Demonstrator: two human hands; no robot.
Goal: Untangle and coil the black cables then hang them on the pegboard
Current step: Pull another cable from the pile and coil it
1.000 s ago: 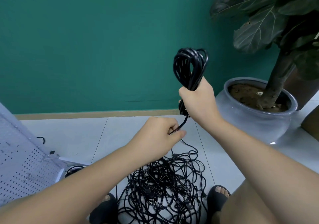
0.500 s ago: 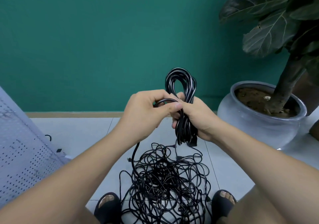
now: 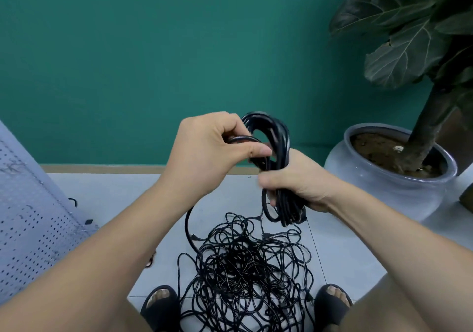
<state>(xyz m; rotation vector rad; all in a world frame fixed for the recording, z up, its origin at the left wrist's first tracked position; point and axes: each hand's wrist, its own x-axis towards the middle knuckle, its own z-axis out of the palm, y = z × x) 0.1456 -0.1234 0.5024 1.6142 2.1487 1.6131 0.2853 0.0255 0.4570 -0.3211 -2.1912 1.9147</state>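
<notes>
My right hand point(image 3: 297, 183) grips a coiled bundle of black cable point(image 3: 277, 142) around its middle, loops sticking up above the fist and down below it. My left hand point(image 3: 207, 152) pinches the loose strand of the same cable point(image 3: 240, 139) right beside the coil's top. That strand drops from under my left wrist to a tangled heap of black cables point(image 3: 245, 273) on the floor between my feet. A grey pegboard point(image 3: 33, 219) leans at the left edge.
A grey ceramic pot point(image 3: 389, 178) with a large-leaved plant point(image 3: 409, 42) stands at the right against the green wall. My sandalled feet point(image 3: 160, 303) flank the heap on the pale tiled floor. Small black hooks point(image 3: 73, 200) lie near the pegboard's foot.
My right hand lowered the coil from head height to chest height. My left hand rose from near the heap and brought the loose strand up beside the coil.
</notes>
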